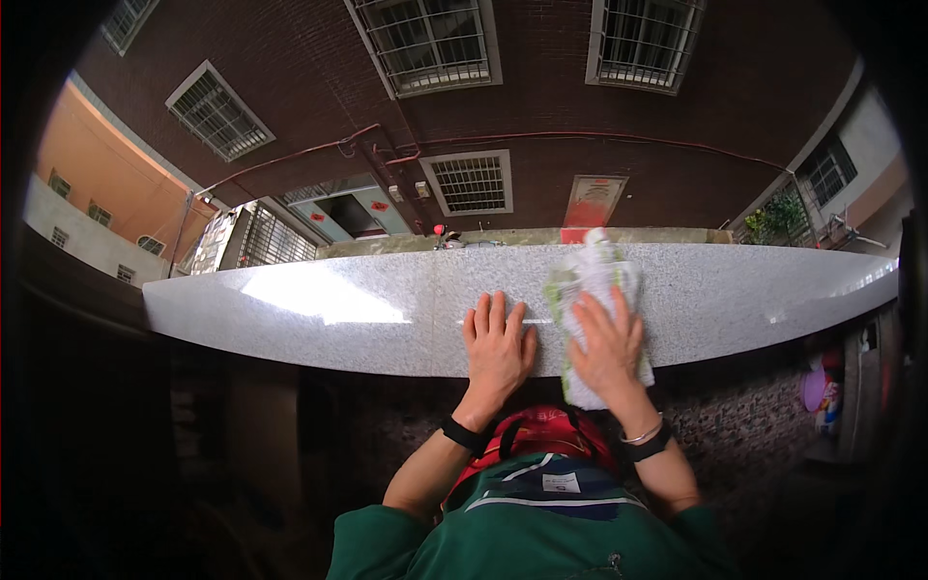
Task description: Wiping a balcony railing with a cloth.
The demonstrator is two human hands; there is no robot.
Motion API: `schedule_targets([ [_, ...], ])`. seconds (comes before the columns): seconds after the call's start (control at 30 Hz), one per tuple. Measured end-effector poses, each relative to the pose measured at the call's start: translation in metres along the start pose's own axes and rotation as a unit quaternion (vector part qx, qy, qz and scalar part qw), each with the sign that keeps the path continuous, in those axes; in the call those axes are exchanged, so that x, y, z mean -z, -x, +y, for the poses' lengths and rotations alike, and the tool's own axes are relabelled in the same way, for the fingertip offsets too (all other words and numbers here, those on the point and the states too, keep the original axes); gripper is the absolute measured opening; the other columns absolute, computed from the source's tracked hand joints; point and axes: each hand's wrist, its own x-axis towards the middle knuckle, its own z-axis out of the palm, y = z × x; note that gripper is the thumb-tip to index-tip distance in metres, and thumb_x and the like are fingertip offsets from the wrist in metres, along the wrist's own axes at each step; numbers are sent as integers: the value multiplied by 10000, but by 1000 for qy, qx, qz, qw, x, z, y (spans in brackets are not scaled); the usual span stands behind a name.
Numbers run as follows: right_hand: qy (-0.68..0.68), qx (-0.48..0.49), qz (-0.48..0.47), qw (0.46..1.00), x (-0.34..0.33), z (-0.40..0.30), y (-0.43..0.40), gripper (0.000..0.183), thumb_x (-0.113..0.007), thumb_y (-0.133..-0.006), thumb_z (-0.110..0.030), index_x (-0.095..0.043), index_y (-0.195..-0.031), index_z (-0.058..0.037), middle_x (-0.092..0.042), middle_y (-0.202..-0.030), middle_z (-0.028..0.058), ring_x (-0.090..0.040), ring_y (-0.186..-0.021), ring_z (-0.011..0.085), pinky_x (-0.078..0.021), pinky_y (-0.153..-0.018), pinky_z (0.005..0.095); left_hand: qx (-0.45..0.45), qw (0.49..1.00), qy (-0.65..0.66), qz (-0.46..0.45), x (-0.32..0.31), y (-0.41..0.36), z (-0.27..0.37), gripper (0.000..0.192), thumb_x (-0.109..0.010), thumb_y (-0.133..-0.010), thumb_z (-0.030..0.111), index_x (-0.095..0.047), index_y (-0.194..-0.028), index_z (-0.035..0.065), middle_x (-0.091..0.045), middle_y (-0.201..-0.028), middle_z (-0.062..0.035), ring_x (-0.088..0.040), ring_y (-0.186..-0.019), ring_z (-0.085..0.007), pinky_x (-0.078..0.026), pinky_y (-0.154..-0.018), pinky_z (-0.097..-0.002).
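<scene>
My left hand (497, 349) rests palm down with fingers apart on a speckled grey granite ledge (718, 304), close to its near edge. To its right, my right hand (606, 344) presses flat on a white cloth with green edges (602, 272). The cloth lies lengthwise across the ledge, its near end hanging over the near edge and its far end reaching the outer edge. A seam in the stone runs just left of my left hand. Both hands and the cloth are slightly blurred.
Beyond the ledge there is a drop to an alley (522, 235) with a parked two-wheeler (464, 243). A dark brick building with barred windows (467, 183) stands opposite. At the right, behind the near edge, is a purple plastic basin (813, 389).
</scene>
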Motion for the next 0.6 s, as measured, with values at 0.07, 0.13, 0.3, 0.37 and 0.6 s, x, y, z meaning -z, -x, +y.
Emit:
schedule_targets([
  [0.07, -38, 52, -23, 998, 2, -13, 1, 475, -631, -781, -262, -613, -1223, -89, -470, -1414, 41, -241, -1410, 334, -230, -1066, 646, -1, 1000, 3, 6, 0, 1, 0, 408, -646, -844, 221, -578, -1216, 70, -493, -1348, -223, -420, -1286, -402, -283, -1074, -510],
  [0.13, -56, 52, -35, 996, 9, -3, -1, 475, -636, -777, -263, -615, -1220, -93, -475, -1410, 39, -249, -1408, 333, -233, -1067, 640, -2, 1000, 10, 14, 0, 1, -1, 402, -650, -842, 217, -583, -1212, 74, -505, -1340, -213, -427, -1284, -397, -289, -1075, -499],
  [0.3, -25, -21, -9, 999, 17, 55, -3, 474, -643, -775, -251, -616, -1217, -84, -489, -1400, 43, -261, -1401, 334, -244, -1068, 621, 11, 1000, -2, 12, 0, 3, -1, 391, -656, -843, 222, -594, -1204, 85, -510, -1347, -200, -425, -1298, -382, -290, -1083, -489],
  [0.37, -27, -12, 2, 1000, 18, 68, -3, 482, -640, -782, -247, -606, -1227, -65, -473, -1413, 55, -246, -1403, 344, -246, -1065, 623, 17, 1000, -2, 8, 0, 4, -1, 388, -657, -843, 224, -598, -1202, 89, -510, -1351, -197, -422, -1304, -378, -289, -1085, -489],
  [0.6, 8, 73, -7, 997, 7, 38, 3, 509, -624, -793, -288, -591, -1248, -64, -452, -1420, 58, -217, -1412, 356, -240, -1046, 673, 21, 1000, -3, 23, -1, 3, 0, 378, -657, -839, 219, -606, -1193, 98, -526, -1341, -182, -433, -1302, -359, -292, -1087, -484],
])
